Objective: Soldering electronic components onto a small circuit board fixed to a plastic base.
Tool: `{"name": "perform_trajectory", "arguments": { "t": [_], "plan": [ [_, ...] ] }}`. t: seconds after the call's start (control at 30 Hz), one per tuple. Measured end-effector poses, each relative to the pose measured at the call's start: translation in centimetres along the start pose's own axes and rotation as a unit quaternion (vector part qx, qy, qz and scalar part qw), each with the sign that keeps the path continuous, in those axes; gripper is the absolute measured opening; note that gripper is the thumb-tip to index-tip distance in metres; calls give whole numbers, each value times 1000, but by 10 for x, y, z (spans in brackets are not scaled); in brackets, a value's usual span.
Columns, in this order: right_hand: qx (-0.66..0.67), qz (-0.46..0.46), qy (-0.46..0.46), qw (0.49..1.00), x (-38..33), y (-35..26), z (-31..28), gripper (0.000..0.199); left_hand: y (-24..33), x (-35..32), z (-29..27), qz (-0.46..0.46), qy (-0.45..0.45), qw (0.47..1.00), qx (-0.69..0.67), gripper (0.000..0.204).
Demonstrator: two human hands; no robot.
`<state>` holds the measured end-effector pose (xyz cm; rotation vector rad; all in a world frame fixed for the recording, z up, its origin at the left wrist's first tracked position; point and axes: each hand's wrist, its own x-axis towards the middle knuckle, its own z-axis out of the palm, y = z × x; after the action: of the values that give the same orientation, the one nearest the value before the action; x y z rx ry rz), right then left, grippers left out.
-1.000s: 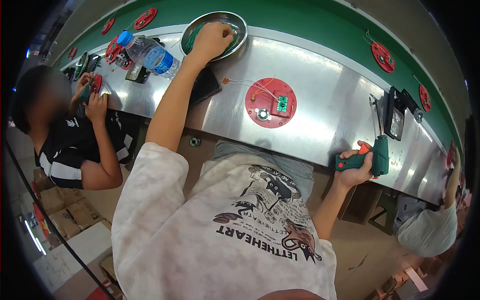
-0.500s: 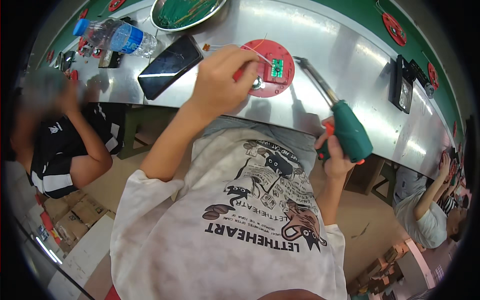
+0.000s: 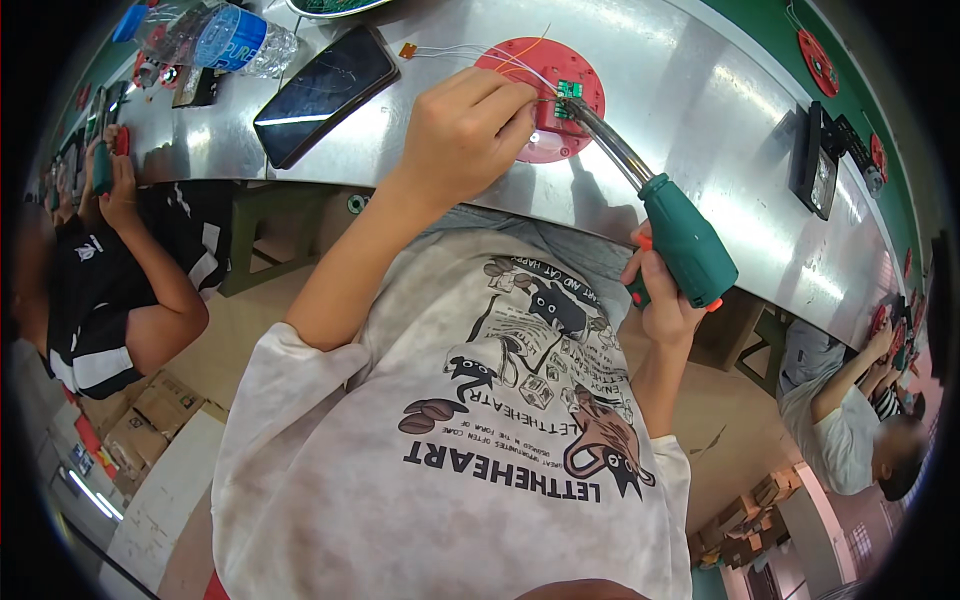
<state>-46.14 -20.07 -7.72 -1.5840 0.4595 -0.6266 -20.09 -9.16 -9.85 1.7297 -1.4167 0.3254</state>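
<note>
My left hand (image 3: 465,135) is closed in a pinch at the left side of a small green circuit board (image 3: 570,89), with a thin wire running from its fingertips. The board sits on a round red plastic disc (image 3: 560,148) on the metal bench. White wires (image 3: 478,51) with a small orange-brown piece (image 3: 408,50) at their end extend left from the disc, and a thin orange wire sticks up. My right hand (image 3: 665,300) grips a green soldering gun (image 3: 690,240) by its handle. Its metal tip meets the board, close to my left fingertips.
A dark phone (image 3: 325,95) with a cracked-looking screen lies left of the disc. Beyond it lies a clear water bottle (image 3: 215,38) with a blue cap. A black box-shaped item (image 3: 818,160) stands at the right. Other people (image 3: 150,290) work along the bench on both sides.
The soldering gun's tip has moved left from beside the disc onto the circuit board. My left hand keeps its pinch near the board. The whole view has shifted slightly.
</note>
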Motion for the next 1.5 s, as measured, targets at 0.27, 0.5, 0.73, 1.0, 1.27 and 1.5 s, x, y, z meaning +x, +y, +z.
{"name": "perform_trajectory", "arguments": {
  "t": [0.27,0.5,0.73,1.0,1.27,1.5],
  "plan": [
    [-3,54,0,999,-1,-2,-5,39,-2,0,1,13,4,1000,3,13],
    [36,29,79,996,-1,-2,1,37,-1,0,2,4,1,1000,14,7],
    [30,22,68,997,-2,-1,-1,39,-3,-2,4,17,21,999,18,9],
    [19,17,32,999,-4,-2,0,44,-3,-3,3,52,19,997,46,15],
    [6,11,2,1000,-2,-1,-3,42,-4,-2,4,67,16,996,51,19],
    [-8,33,7,999,-3,0,-4,42,-4,-2,5,73,10,995,63,19]
  ]
}}
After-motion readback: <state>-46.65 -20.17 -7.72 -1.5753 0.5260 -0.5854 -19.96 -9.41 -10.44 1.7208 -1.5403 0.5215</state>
